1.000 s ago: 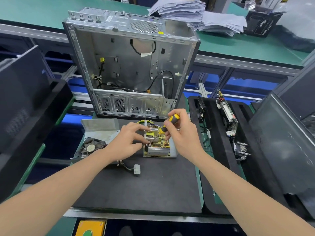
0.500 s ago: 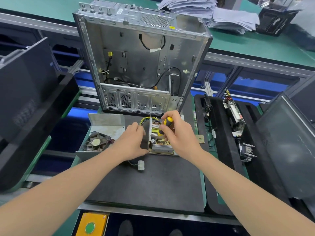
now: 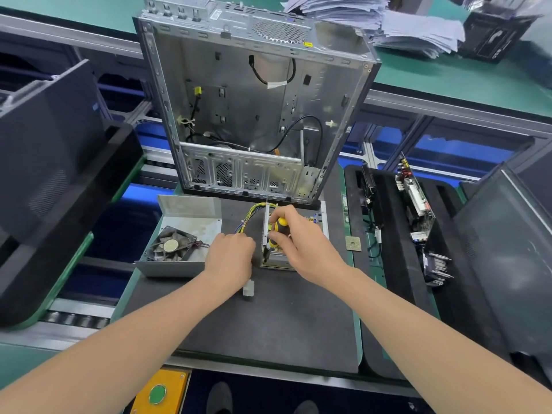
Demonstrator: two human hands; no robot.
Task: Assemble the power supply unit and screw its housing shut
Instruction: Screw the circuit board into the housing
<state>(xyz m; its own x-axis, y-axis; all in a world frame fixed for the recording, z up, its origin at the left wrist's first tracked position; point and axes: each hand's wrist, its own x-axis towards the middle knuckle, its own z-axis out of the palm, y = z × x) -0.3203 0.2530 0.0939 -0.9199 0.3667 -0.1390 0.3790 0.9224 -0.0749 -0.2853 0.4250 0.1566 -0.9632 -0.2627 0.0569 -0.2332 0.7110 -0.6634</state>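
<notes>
Dark mat (image 3: pixel 268 330) under power supply (image 3: pixel 265 225), green bench (image 3: pixel 448 82)

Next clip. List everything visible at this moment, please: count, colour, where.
computer case: one, silver, open, standing at the mat's far edge
power supply unit: one, grey metal with board, mat centre
screwdriver: one, yellow-black handle, over the unit
housing cover: one, grey, left of unit, fan inside
connector: one, white, on mat, near side of unit
foam tray: one, black, right, holding circuit boards
paper stack: one, white, far bench
button box: one, yellow, green button, near edge
left hand: bare, against unit's left side, grip hidden
right hand: bare, gripping the screwdriver
</notes>
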